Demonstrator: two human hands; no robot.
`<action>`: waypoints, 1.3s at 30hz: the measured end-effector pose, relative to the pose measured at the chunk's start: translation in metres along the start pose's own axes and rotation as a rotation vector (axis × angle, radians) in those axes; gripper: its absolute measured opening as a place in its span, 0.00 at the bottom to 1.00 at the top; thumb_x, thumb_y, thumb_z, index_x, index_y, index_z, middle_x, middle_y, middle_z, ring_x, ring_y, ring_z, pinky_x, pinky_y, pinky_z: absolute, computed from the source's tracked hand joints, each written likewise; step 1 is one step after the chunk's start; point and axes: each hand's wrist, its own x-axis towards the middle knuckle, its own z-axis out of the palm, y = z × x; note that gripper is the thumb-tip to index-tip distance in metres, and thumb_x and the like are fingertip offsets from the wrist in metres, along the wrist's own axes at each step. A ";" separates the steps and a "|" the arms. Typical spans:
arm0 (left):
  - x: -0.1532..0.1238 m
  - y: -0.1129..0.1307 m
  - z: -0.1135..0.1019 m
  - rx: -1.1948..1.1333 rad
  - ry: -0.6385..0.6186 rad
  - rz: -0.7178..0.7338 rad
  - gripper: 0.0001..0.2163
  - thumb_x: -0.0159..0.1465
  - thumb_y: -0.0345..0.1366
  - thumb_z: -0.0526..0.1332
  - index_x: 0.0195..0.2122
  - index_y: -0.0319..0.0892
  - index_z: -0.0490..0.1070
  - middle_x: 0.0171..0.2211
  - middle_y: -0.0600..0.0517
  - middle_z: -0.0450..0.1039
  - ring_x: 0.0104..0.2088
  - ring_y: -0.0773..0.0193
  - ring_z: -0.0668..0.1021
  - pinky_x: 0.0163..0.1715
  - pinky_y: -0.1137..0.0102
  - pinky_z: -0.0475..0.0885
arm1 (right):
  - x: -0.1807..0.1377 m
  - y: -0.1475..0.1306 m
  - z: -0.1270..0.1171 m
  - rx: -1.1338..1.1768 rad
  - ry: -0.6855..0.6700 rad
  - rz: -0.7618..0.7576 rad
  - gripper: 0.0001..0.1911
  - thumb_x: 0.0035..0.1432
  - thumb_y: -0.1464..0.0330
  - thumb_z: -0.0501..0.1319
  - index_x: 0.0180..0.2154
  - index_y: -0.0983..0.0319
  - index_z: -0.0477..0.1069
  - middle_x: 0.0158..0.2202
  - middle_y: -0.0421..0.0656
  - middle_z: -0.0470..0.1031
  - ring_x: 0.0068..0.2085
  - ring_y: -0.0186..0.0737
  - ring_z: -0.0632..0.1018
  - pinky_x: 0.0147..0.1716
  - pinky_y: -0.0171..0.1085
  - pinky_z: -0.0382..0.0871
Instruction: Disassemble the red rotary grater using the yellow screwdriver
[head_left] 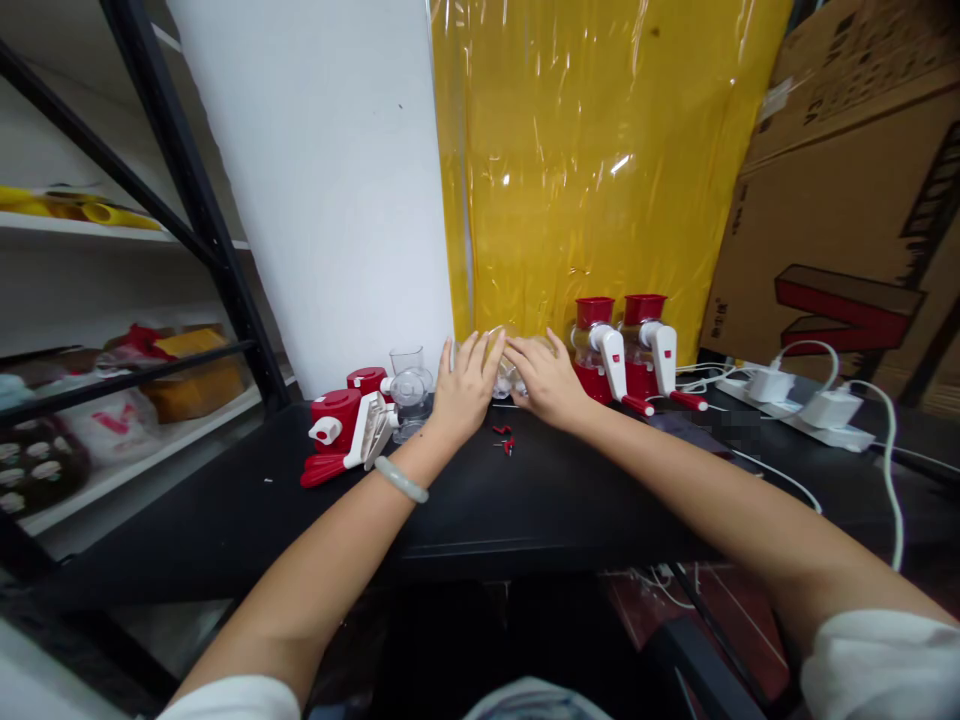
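Observation:
Both my hands reach to the back of a black table [525,500]. My left hand [463,388] and my right hand [546,380] meet around a clear plastic part [504,376], mostly hidden between their curled fingers. A pale bangle [401,480] sits on my left wrist. Left of my left hand lie red-and-white grinder parts [341,435] and a clear cup piece [409,385]. Right of my right hand stand two assembled red-and-white hand-crank grinders [622,350]. Small red bits [505,438] lie on the table below my hands.
A yellow plastic sheet [585,170] and a white panel [330,190] stand behind the table. Cardboard boxes [847,220] lean at the right. A white power strip with chargers and cables [802,400] lies at the right. A metal shelf with bags [112,400] is at the left.

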 end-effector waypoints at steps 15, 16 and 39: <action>-0.037 -0.063 0.055 -0.782 0.226 -0.457 0.35 0.49 0.46 0.76 0.57 0.47 0.68 0.52 0.42 0.78 0.51 0.44 0.80 0.52 0.44 0.76 | -0.069 0.090 0.056 0.065 -0.566 0.521 0.25 0.67 0.58 0.56 0.55 0.69 0.72 0.52 0.60 0.75 0.55 0.58 0.75 0.55 0.49 0.67; -0.037 -0.065 0.058 -0.792 0.317 -0.394 0.36 0.48 0.46 0.76 0.57 0.45 0.69 0.53 0.41 0.77 0.54 0.42 0.79 0.54 0.42 0.75 | -0.072 0.091 0.057 0.034 -0.645 0.547 0.26 0.66 0.58 0.57 0.58 0.69 0.71 0.54 0.60 0.74 0.56 0.59 0.74 0.56 0.49 0.66; -0.041 -0.061 0.051 -0.359 0.310 -0.283 0.27 0.56 0.37 0.72 0.56 0.44 0.68 0.58 0.42 0.71 0.59 0.47 0.73 0.60 0.50 0.68 | -0.060 0.112 0.018 0.910 -0.003 0.923 0.15 0.50 0.61 0.72 0.35 0.63 0.74 0.21 0.41 0.76 0.21 0.39 0.79 0.22 0.34 0.73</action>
